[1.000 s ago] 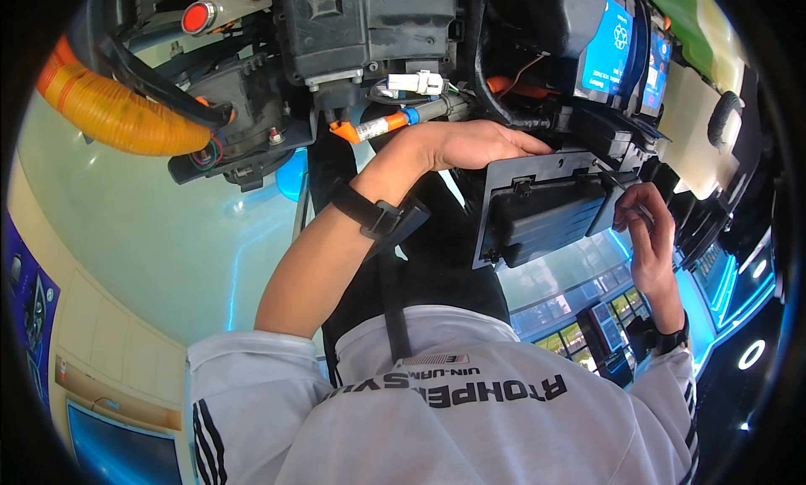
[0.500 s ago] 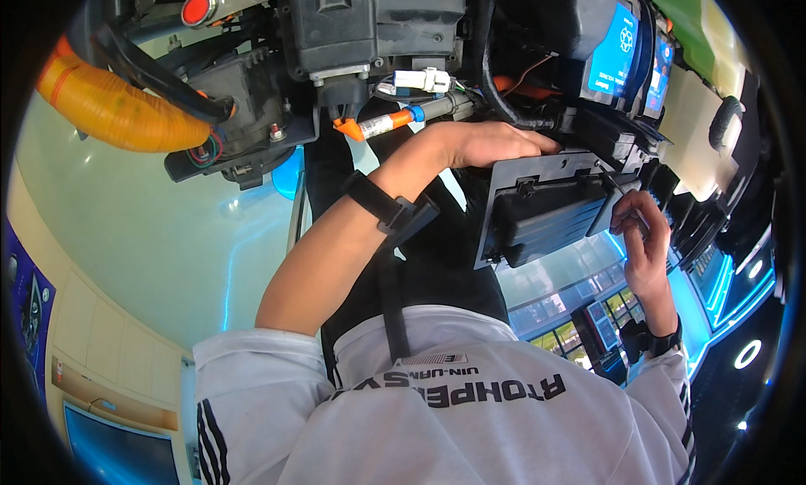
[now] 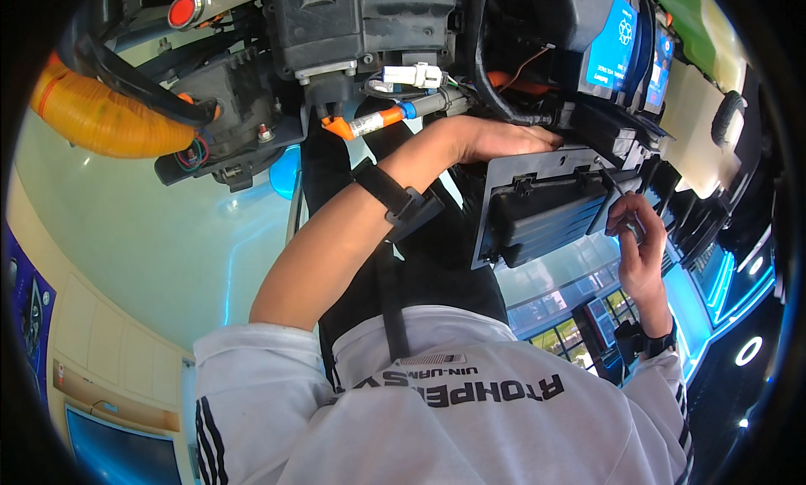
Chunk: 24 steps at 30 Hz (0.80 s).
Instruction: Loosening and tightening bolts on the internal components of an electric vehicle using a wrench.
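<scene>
My left hand reaches across to the right and lies along the upper edge of a flat grey mounting plate. Its fingers go down behind that edge, so their tips are hidden. A ribbed black box-shaped module is fixed to the plate, facing me. At the module's right end, my right hand is closed, thumb and fingers curled together. From these fingers a slim dark rod-shaped tool points up and left toward the plate's right corner. Its tip is hard to make out.
Left of the plate hangs an orange-tipped cable connector below a white plug. A blue-labelled battery and a cream fluid tank stand at the upper right. A thick orange conduit and a red button are at the left.
The parts at the upper left have shifted slightly left in view. Both hands stay by the plate, the right with a slight change of finger position.
</scene>
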### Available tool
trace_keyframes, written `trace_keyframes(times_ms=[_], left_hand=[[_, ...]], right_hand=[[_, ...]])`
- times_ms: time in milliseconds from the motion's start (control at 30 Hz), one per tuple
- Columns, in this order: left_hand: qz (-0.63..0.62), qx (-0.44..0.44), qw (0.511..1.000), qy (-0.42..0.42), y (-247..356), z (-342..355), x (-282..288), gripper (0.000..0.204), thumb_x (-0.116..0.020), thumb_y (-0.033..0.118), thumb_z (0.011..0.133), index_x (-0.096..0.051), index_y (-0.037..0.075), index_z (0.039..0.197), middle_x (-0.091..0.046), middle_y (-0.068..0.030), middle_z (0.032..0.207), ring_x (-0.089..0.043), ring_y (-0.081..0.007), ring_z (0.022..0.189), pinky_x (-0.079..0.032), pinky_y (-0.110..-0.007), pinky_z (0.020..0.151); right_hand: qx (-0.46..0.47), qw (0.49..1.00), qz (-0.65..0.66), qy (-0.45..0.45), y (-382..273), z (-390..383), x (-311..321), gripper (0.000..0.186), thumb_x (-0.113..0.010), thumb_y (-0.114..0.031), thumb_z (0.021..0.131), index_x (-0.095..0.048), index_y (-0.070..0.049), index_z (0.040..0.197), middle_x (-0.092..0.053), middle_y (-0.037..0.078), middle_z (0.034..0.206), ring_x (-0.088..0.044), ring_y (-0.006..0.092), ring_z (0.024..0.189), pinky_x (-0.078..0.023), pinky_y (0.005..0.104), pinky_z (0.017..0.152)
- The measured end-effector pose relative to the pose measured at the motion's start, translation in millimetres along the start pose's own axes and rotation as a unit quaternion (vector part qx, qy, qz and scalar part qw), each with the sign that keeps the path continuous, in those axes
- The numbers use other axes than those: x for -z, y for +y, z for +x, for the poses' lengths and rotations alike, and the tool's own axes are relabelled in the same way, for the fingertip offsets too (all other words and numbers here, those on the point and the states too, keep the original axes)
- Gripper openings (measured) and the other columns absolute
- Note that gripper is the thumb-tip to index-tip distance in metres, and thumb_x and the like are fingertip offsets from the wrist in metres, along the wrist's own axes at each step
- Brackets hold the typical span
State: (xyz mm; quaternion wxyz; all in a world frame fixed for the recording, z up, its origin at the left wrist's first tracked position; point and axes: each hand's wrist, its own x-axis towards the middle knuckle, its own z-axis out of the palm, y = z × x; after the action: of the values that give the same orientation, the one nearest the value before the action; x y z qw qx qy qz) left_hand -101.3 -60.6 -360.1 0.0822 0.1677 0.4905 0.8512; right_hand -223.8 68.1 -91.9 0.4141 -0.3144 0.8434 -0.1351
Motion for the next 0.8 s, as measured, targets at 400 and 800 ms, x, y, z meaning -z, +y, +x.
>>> trace_keyframes(times_ms=[400, 800], left_hand=[[-0.248, 0.18, 0.951, 0.027, 79, 8, -7, 0.058, -0.043, 0.028, 0.097, -0.028, -0.003, 0.143, -0.031, -0.0149, 0.147, -0.034, -0.0203, 0.134, -0.03, -0.028, 0.107], [-0.194, 0.24, 0.95, 0.054, 79, 7, -6, 0.071, -0.045, 0.04, 0.091, -0.025, -0.003, 0.144, -0.022, -0.0155, 0.152, -0.027, -0.0238, 0.138, -0.025, -0.031, 0.11]], right_hand=[[0.01, 1.0, -0.003, -0.018, 6, -4, 0, 0.023, -0.04, 0.002, 0.071, -0.053, 0.004, 0.089, -0.056, 0.01, 0.076, -0.055, 0.0153, 0.065, -0.045, 0.0263, 0.062], [-0.211, 0.973, 0.081, 0.046, -15, 0, 11, 0.037, -0.031, -0.026, 0.102, -0.051, 0.002, 0.117, -0.058, 0.005, 0.062, -0.053, 0.0081, 0.047, -0.04, 0.0187, 0.042]])
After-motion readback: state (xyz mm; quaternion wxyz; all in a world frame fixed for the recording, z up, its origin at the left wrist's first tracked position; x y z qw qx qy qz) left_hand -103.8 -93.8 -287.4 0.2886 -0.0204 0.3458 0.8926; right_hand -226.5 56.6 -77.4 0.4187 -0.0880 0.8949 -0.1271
